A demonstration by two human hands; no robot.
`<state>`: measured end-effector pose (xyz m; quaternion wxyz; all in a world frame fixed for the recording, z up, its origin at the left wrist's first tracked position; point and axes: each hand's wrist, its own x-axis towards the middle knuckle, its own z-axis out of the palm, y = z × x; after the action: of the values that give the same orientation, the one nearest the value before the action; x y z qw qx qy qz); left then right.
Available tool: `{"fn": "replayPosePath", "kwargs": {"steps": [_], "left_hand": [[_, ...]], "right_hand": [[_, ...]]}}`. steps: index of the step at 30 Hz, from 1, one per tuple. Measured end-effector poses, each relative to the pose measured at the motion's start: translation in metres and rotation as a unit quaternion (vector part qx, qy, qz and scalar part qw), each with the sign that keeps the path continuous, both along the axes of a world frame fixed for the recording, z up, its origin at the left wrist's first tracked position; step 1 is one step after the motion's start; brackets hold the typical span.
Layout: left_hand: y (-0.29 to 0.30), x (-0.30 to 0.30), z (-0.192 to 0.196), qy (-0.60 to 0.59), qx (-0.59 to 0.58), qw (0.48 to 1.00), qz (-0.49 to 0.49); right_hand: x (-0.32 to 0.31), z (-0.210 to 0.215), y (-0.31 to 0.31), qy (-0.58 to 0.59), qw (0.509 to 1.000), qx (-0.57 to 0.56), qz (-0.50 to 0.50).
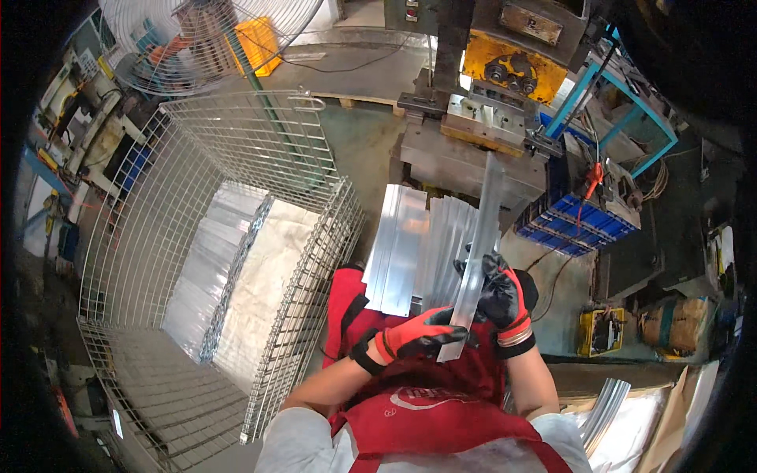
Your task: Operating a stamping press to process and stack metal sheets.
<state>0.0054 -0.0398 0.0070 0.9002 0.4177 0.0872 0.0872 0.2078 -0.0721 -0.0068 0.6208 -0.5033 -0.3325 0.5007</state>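
A long, shiny metal strip (477, 268) slants upward from my lap toward the press. My left hand (422, 334), in a red and black glove, grips its near end. Higher up on the strip's right side, my right hand (501, 292), gloved alike, holds it too; some of its fingers are hidden behind the strip. Just beyond my hands lie more metal strips, a neat stack (396, 244) at the left and a looser, fanned pile (448, 240) beside it. The far end of the held strip reaches close to the press's die block (485, 122).
A wire mesh cage (288, 315) at my left holds stacked strips (209, 272) and cream-coloured cloth (272, 276). Ahead stands the press with a yellow part (512, 69). Blue crates (572, 217) are at the right, a fan (205, 39) at the far left, and a yellow bin (602, 331) on the floor.
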Motion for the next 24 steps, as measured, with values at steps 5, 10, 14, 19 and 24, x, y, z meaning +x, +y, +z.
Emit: {"fn": "replayPosePath", "kwargs": {"steps": [5, 10, 14, 19, 24], "left_hand": [[0.0, -0.013, 0.026, 0.165, 0.181, 0.959, 0.143], [0.017, -0.033, -0.009, 0.43, 0.572, 0.654, 0.245], [0.035, -0.033, -0.034, 0.499, 0.606, 0.58, 0.216], [0.043, -0.027, -0.068, 0.511, 0.638, 0.547, 0.182], [0.047, -0.02, -0.069, 0.466, 0.679, 0.53, 0.203]], "right_hand": [[-0.011, 0.036, 0.004, -0.01, 0.997, 0.038, 0.061], [0.011, 0.009, -0.012, -0.098, 0.992, -0.016, -0.082], [0.028, -0.016, -0.021, -0.105, 0.986, -0.039, -0.124], [0.032, -0.015, -0.028, -0.137, 0.982, -0.019, -0.127], [0.035, -0.032, -0.023, -0.232, 0.961, -0.025, -0.146]]}}
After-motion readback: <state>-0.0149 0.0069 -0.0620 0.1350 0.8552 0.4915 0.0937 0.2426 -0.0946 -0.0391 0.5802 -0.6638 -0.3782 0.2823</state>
